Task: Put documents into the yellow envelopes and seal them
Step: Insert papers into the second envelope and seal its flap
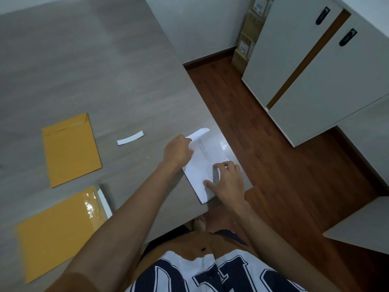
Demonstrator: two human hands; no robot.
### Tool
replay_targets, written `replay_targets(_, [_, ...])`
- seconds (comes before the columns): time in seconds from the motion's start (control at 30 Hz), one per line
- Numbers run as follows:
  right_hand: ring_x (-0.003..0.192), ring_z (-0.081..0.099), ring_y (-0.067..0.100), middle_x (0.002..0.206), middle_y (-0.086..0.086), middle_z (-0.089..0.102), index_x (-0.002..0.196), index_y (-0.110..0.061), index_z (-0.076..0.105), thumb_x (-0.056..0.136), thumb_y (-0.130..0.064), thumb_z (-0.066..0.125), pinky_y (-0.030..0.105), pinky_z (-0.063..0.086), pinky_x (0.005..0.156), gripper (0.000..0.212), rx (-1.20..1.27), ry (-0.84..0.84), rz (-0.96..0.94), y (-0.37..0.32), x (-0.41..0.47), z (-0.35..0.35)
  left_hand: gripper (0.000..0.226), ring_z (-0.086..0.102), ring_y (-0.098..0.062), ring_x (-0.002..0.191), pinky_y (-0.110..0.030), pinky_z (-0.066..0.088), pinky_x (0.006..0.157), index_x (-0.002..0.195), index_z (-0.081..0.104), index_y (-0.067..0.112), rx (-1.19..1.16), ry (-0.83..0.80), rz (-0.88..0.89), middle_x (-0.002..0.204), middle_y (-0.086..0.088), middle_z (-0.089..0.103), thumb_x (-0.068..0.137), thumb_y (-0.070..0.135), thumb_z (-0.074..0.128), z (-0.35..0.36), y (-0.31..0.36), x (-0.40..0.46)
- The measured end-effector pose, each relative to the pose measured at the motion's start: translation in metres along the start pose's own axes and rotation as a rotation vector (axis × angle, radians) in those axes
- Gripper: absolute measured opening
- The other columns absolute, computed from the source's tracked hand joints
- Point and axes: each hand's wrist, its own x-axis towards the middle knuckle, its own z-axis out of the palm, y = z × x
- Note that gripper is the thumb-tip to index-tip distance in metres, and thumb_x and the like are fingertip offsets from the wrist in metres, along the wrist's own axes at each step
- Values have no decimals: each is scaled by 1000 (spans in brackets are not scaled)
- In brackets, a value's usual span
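Observation:
A stack of white printed documents (pixel 205 157) lies at the table's right edge. My left hand (pixel 179 149) pinches the top sheets at their far left corner and lifts them into a curl. My right hand (pixel 226 179) presses flat on the near end of the stack. A yellow envelope (pixel 70 150) lies flat at the left of the table with its flap folded down. Closer to me, a pack of yellow envelopes (pixel 56 230) in shiny clear wrap lies at the near left.
A white peel-off strip (pixel 130 138) lies on the grey table (pixel 94 70) between the envelope and the documents. Right of the table are brown wooden floor (pixel 263 133), white cabinets (pixel 315 70) and stacked cardboard boxes (pixel 247 41).

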Motion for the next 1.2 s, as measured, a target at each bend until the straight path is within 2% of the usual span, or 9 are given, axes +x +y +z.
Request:
replay_targets(0.2, [125,40,16,140,-2,43,137,-31,38,67,-66,74,37,45,98,87,310,212,172,-20,14,-19,23,63,-30,103,-30,45,78,110,69,12,-368,7,-158,112,-10,69,88,19,65,-29,-38,-23])
replay_targets(0.33, [115,54,12,130,-7,53,139,-32,34,64,-52,85,36,53,94,93,822,43,312,-56,30,-32,23,66,-25,101,-36,52,88,111,68,8,-703,105,-225,111,-9,70,88,12,67,-45,-80,-58])
replay_targets(0.47, [103,65,16,110,-6,69,117,-28,60,69,-36,86,39,57,88,55,1079,-236,274,-94,35,-23,27,69,-21,98,-40,56,88,113,68,9,-899,202,-286,109,-4,72,87,14,70,-56,-118,-95])
replay_targets(0.53, [100,69,17,108,-3,72,114,-24,65,72,-25,85,40,58,86,47,1168,-341,238,-115,32,-13,27,70,-20,95,-41,57,86,112,69,11,-973,259,-334,107,-3,73,85,14,73,-62,-139,-115])
replay_targets(0.7, [98,71,18,108,2,74,114,-12,68,73,-16,85,40,57,87,44,1115,-491,94,-178,15,15,28,69,-11,88,-26,58,76,106,70,10,-1020,377,-447,103,-1,73,79,3,76,-77,-195,-177])
replay_targets(0.83, [96,71,21,104,8,74,109,-4,70,77,-3,79,33,58,80,33,1080,-568,-48,-226,-7,27,31,69,-14,91,-34,57,83,103,70,13,-1050,459,-524,101,-1,72,77,-4,75,-78,-233,-220])
replay_targets(0.97, [95,71,21,102,8,74,104,-7,71,76,-4,80,34,60,76,30,994,-621,-104,-249,-20,41,33,65,-7,85,-27,54,78,105,68,9,-1094,494,-587,97,-1,69,77,-7,75,-71,-252,-246])
replay_targets(1.13, [90,72,14,99,7,75,99,-10,73,71,-5,84,33,59,83,30,847,-641,-134,-252,-37,66,25,64,-23,88,-25,47,64,97,65,6,-1040,453,-738,88,-7,65,76,-6,73,-35,-269,-261])
replay_targets(1.2, [90,72,12,100,6,75,100,-10,74,71,-7,85,31,59,83,31,828,-628,-134,-251,-40,72,27,65,-26,94,-29,50,71,101,67,2,-1040,450,-763,94,-11,68,76,-4,74,-27,-273,-261])
